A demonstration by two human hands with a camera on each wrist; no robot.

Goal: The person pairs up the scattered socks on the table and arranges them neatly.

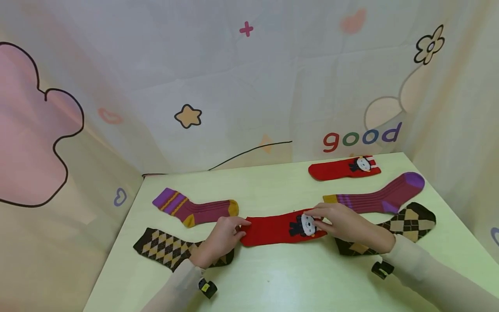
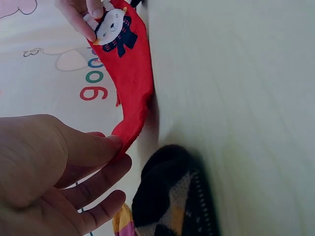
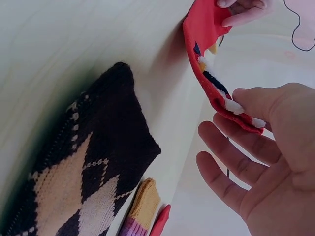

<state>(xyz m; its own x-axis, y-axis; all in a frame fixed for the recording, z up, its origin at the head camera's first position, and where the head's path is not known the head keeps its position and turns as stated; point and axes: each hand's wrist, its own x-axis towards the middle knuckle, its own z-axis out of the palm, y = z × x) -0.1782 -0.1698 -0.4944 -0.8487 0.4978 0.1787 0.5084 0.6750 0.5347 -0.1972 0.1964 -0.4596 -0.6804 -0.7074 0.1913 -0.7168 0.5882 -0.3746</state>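
Observation:
A red sock (image 1: 269, 230) with a white animal face in a dark scarf lies stretched sideways between both hands at the table's middle. My left hand (image 1: 221, 239) pinches its plain left end between thumb and forefinger. At the other end, beside the animal face, my right hand (image 1: 345, 222) pinches the sock's edge. In the left wrist view the red sock (image 2: 130, 78) sags in a curve from the thumb (image 2: 103, 146). The right wrist view shows the sock's edge (image 3: 197, 73) bent between thumb and fingers.
Left lie a purple striped sock (image 1: 210, 211) and an argyle sock (image 1: 163, 248), partly under the left forearm. Right lie another purple sock (image 1: 366, 201), an argyle sock (image 1: 413, 221) and, farther back, a second red sock (image 1: 335, 170). A printed curtain (image 1: 234, 86) hangs behind the table.

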